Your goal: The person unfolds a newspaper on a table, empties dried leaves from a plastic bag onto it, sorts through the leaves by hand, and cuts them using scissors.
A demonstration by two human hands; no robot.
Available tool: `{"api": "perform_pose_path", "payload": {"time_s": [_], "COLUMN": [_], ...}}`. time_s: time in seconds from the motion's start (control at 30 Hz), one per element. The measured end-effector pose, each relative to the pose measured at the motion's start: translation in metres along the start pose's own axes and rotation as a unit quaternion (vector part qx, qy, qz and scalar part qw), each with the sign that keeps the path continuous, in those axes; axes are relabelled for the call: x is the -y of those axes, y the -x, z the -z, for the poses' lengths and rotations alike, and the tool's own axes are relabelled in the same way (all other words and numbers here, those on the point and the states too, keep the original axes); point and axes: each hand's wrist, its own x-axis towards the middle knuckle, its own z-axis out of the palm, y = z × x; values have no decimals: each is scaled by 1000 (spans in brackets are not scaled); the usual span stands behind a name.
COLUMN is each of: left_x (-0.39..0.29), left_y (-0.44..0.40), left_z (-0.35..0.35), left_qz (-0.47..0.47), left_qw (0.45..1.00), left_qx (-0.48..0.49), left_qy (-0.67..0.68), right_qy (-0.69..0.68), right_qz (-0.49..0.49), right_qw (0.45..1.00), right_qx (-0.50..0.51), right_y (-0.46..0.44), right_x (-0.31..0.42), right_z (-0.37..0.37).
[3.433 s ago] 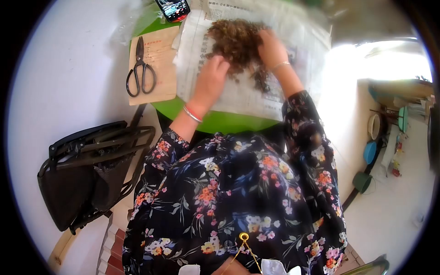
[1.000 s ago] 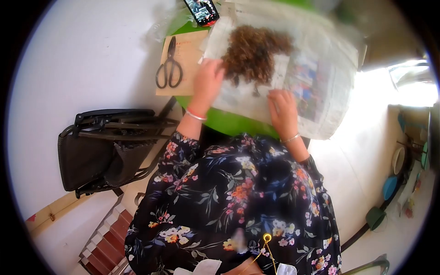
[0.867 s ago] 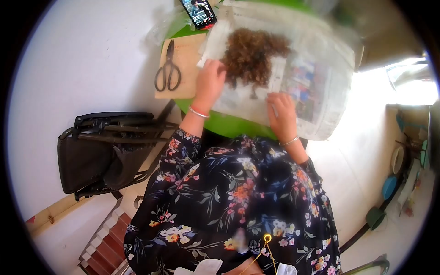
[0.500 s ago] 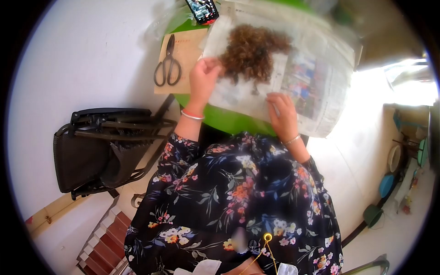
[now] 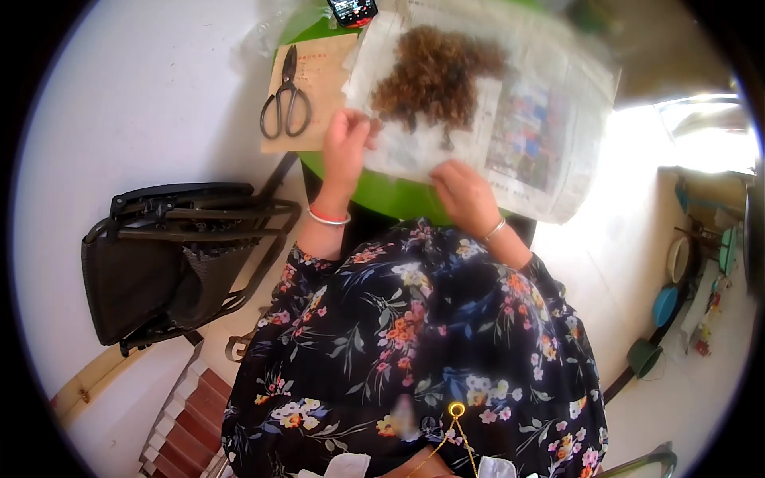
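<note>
A heap of small, curled brown pieces (image 5: 434, 76) lies on a spread newspaper (image 5: 550, 195); their kind is hard to make out. At the heap's near left edge is my left hand (image 5: 345, 142), thumb and fingers pinched on what looks like one small brown piece (image 5: 373, 127). Over the newspaper's near edge, my right hand (image 5: 468, 193) has its fingers drawn together; whatever is in them, if anything, is hidden. Black-handled scissors (image 5: 287, 99) lie closed on a tan paper envelope (image 5: 325, 68), left of my left hand.
Under the newspaper is a green table (image 5: 382, 195). A phone (image 5: 352, 9) lies at its far edge. A folded black chair (image 5: 179, 259) leans at the left by the wall, with red-brown steps (image 5: 187, 426) below. Basins and a green bucket (image 5: 645, 357) stand at the right.
My right hand has moved left and nearer to my left hand, its fingers now drawn together. My left hand has shifted slightly down and away from the heap.
</note>
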Motion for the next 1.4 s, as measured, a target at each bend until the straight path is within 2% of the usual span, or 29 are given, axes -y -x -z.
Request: {"api": "perform_pose_path", "payload": {"time_s": [0.07, 0.27, 0.37, 0.47, 0.57, 0.67, 0.87, 0.97, 1.07, 1.17, 1.27, 1.4], "left_x": [-1, -2, -5, 3, -6, -1, -1, -6, -25, -43, -52, -49], "left_y": [0, -2, -4, -13, -19, -23, -27, -22, -8, 2, 10, 16], "left_z": [-4, 4, 8, 0, -7, -12, -13, -15, -26, -34, -45, -52], "left_qz": [-8, 2, 30, -132, -157, -179, -142, -118, 18, 87, 80, 58], "left_qw": [999, 1000, 998, 967, 923, 904, 895, 926, 976, 977, 979, 975], "left_qx": [7, -17, -12, -28, 23, 40, 78, 94, 98, 125, 136, 161], "left_qy": [44, -15, -45, -217, -351, -385, -417, -345, -196, -149, -132, -141], "right_qy": [-1, 4, -3, -16, -27, -42, -42, -51, -71, -130, -285, -444], "right_qz": [4, -25, -30, -29, -21, -25, -22, -28, -41, -85, -193, -259], "right_qw": [1000, 999, 1000, 999, 999, 998, 998, 997, 995, 986, 938, 851], "right_qx": [11, 38, 7, 0, -11, -27, -42, -48, -55, -52, -40, -112], "right_y": [3, 13, 17, 16, 14, 16, 16, 17, 17, 14, 3, -13], "right_x": [-1, -1, -2, -2, -2, -3, 1, 1, 0, 2, 9, 16], "right_z": [-2, 3, 2, 1, 1, -4, 1, 1, 0, 2, 8, 13]}}
